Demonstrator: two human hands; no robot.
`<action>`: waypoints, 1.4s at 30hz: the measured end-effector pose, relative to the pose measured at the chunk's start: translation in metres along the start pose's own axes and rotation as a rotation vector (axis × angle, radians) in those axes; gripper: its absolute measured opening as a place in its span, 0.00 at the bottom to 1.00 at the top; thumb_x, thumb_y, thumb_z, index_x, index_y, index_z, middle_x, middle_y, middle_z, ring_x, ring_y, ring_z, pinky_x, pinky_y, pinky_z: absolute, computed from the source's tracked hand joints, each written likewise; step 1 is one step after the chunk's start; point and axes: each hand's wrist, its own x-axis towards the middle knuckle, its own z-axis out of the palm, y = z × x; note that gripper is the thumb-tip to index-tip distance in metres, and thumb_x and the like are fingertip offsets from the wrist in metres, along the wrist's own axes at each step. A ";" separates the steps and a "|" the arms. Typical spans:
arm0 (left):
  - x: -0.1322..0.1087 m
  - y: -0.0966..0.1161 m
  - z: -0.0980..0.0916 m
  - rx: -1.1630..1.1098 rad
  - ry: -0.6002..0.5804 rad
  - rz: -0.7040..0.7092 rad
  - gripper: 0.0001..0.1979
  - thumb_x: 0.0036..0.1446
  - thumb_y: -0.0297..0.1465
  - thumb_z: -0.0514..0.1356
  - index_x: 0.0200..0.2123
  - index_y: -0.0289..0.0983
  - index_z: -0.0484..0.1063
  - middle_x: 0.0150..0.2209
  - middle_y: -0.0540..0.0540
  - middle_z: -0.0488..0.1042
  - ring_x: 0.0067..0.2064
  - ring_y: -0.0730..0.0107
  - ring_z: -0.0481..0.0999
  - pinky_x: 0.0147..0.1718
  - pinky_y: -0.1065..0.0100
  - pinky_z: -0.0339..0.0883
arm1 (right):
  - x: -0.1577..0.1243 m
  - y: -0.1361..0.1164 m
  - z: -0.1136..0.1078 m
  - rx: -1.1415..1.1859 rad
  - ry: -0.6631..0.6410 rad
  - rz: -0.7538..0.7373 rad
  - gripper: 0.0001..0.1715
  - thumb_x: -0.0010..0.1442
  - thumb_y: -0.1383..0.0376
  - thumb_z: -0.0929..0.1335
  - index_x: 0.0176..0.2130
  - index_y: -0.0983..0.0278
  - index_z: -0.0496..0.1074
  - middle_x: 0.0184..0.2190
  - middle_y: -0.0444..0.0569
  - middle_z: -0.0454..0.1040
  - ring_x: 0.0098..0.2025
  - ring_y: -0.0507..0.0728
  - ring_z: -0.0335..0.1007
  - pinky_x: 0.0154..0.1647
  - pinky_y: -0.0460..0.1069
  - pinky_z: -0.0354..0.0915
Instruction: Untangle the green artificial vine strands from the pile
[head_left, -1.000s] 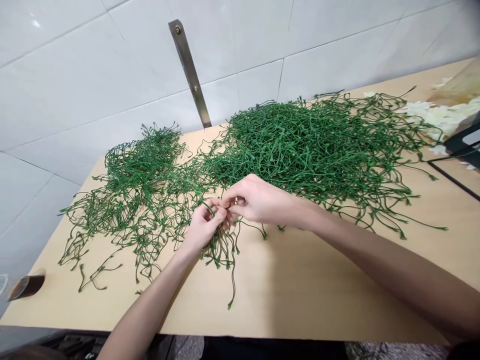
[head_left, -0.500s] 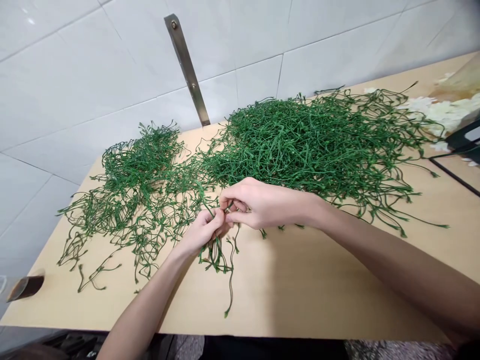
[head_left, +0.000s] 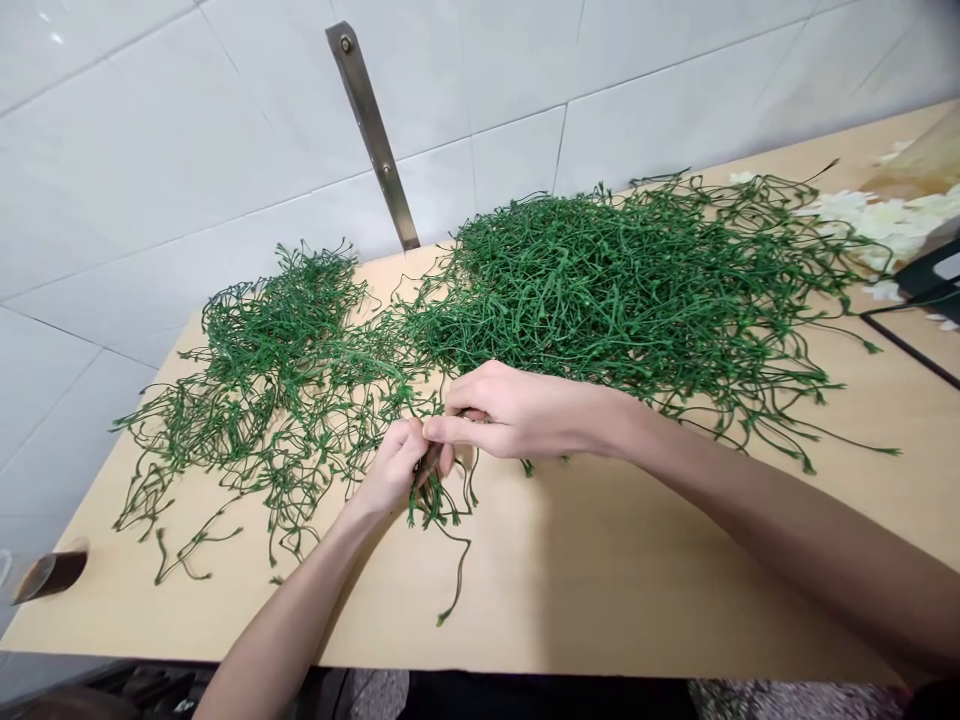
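Observation:
Thin green plastic stems with small forked tips hang from under my hands near the middle of the table. My left hand is closed, with its thumb and fingers pinching stems. Touching it from the right, my right hand is closed too, thumb and fingertips meeting at the same stems. Their exact grip point is hidden behind the fingers. Behind my right hand spreads a large tangled heap of green stems. A smaller, looser pile lies to the left.
On the wooden table a cup of dark liquid stands at the left edge. White artificial flowers and a black object are at the right. A metal bracket is fixed to the tiled wall behind.
My right thumb has moved left over my left fingertips, and the two hands have come closer together. The dangling stems have swung slightly. The piles look the same.

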 end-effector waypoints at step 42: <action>-0.003 -0.007 -0.001 -0.014 -0.049 0.049 0.30 0.42 0.56 0.66 0.12 0.37 0.62 0.14 0.52 0.55 0.20 0.75 0.53 0.22 0.67 0.50 | 0.005 0.007 0.007 0.332 -0.087 0.044 0.38 0.49 0.46 0.74 0.18 0.63 0.47 0.16 0.35 0.43 0.20 0.45 0.36 0.20 0.47 0.35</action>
